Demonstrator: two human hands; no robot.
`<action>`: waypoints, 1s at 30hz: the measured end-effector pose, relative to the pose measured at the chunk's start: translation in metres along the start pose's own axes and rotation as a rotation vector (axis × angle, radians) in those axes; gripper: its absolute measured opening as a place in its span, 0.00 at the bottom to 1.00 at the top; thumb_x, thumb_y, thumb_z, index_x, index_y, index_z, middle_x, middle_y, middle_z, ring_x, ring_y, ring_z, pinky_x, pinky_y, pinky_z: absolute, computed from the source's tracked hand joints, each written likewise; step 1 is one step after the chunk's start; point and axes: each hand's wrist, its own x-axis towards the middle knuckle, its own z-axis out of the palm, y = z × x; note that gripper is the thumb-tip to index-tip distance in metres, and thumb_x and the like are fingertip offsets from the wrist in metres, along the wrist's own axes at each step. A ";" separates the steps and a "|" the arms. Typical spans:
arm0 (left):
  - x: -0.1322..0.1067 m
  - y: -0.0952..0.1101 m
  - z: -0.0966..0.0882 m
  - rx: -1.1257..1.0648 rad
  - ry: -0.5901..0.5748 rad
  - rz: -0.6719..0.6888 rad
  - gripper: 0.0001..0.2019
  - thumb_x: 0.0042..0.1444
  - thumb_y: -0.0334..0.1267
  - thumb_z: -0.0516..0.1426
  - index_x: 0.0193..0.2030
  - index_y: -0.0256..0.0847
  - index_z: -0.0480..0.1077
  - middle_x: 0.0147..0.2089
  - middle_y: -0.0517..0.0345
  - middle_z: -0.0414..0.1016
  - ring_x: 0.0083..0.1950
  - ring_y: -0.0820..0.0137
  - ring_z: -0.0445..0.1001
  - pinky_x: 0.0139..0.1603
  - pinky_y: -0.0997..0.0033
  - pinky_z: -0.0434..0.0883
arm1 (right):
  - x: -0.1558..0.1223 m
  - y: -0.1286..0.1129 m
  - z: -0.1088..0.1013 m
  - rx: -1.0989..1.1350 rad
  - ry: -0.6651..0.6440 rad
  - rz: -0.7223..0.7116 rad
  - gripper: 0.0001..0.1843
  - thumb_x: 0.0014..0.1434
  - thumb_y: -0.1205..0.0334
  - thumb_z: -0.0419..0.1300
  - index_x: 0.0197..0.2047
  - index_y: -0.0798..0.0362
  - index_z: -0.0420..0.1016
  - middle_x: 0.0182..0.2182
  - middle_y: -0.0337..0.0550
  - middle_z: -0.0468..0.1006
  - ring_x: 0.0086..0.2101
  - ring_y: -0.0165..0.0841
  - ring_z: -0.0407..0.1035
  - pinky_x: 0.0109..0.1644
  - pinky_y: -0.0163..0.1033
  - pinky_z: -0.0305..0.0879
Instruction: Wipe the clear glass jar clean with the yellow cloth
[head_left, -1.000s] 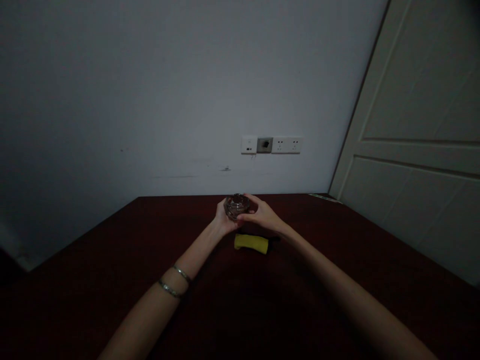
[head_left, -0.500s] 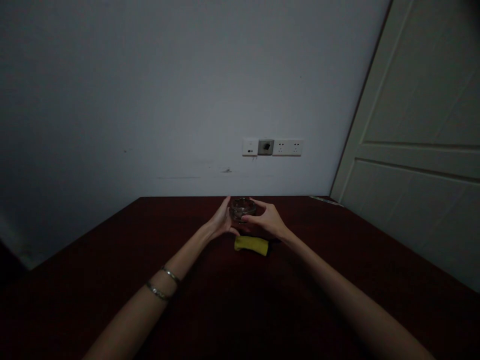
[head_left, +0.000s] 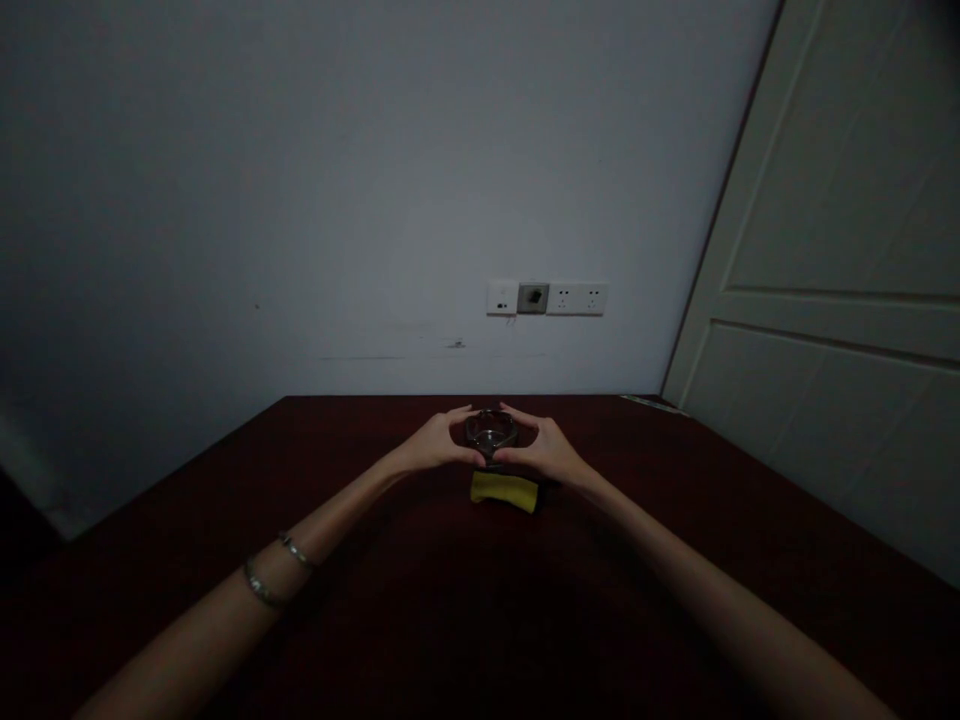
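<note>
A small dark-looking glass ashtray (head_left: 491,437) is held between my two hands near the far part of the table. My left hand (head_left: 439,441) curves around its left side, thumb at the near side and fingers at the far side. From the right, my right hand (head_left: 547,449) grips it the same way, its thumb close to the left thumb. Just on the near side of the ashtray lies a folded yellow cloth (head_left: 505,490), which neither hand holds. Whether the ashtray's base touches the table is hard to tell in the dim light.
The dark red tabletop (head_left: 360,620) reaches back to a pale wall (head_left: 375,200). Sockets and switches (head_left: 576,298) are set in the wall above it. A panelled door (head_left: 847,300) stands on the right, with a thin light strip (head_left: 652,404) at the table's far right edge.
My left hand has turned from an open palm beside the ashtray to a grip around it, its forearm swinging left. The ashtray has come slightly nearer and lower with my right hand.
</note>
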 end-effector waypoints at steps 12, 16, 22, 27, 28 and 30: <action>0.036 -0.023 0.074 0.429 -0.227 0.209 0.30 0.33 0.36 0.69 0.49 0.45 0.75 0.58 0.43 0.69 0.69 0.48 0.51 0.65 0.47 0.49 | -0.027 0.030 -0.090 -0.275 -0.135 0.014 0.40 0.40 0.50 0.70 0.57 0.53 0.69 0.62 0.58 0.61 0.60 0.48 0.58 0.63 0.56 0.53; 0.064 -0.039 0.126 0.427 -0.308 0.265 0.31 0.35 0.42 0.69 0.51 0.42 0.73 0.56 0.43 0.70 0.69 0.50 0.50 0.66 0.49 0.50 | -0.048 0.051 -0.141 -0.340 -0.114 0.051 0.40 0.40 0.52 0.71 0.56 0.50 0.69 0.61 0.53 0.63 0.60 0.50 0.57 0.64 0.59 0.50; 0.097 -0.068 0.182 0.614 -0.428 0.228 0.36 0.34 0.50 0.68 0.53 0.41 0.71 0.56 0.46 0.71 0.69 0.54 0.51 0.65 0.55 0.54 | -0.076 0.090 -0.191 -0.369 -0.139 0.246 0.44 0.36 0.51 0.72 0.58 0.51 0.68 0.62 0.51 0.61 0.60 0.50 0.56 0.66 0.56 0.48; 0.108 -0.101 0.200 0.676 -0.394 0.175 0.40 0.32 0.57 0.67 0.54 0.40 0.71 0.63 0.44 0.63 0.69 0.54 0.51 0.65 0.58 0.56 | -0.086 0.120 -0.203 -0.341 -0.162 0.287 0.44 0.36 0.50 0.72 0.58 0.51 0.68 0.62 0.49 0.60 0.61 0.50 0.55 0.66 0.55 0.46; 0.108 -0.106 0.201 0.675 -0.392 0.163 0.40 0.32 0.57 0.67 0.54 0.39 0.71 0.63 0.44 0.63 0.69 0.54 0.51 0.65 0.58 0.56 | -0.087 0.126 -0.203 -0.329 -0.169 0.297 0.44 0.36 0.50 0.72 0.58 0.50 0.68 0.62 0.49 0.61 0.61 0.49 0.54 0.67 0.55 0.46; 0.109 -0.114 0.203 0.675 -0.392 0.132 0.39 0.33 0.57 0.67 0.54 0.40 0.71 0.63 0.45 0.63 0.69 0.53 0.52 0.66 0.58 0.56 | -0.088 0.137 -0.203 -0.300 -0.189 0.316 0.45 0.36 0.50 0.72 0.58 0.50 0.67 0.62 0.50 0.61 0.62 0.48 0.54 0.67 0.55 0.44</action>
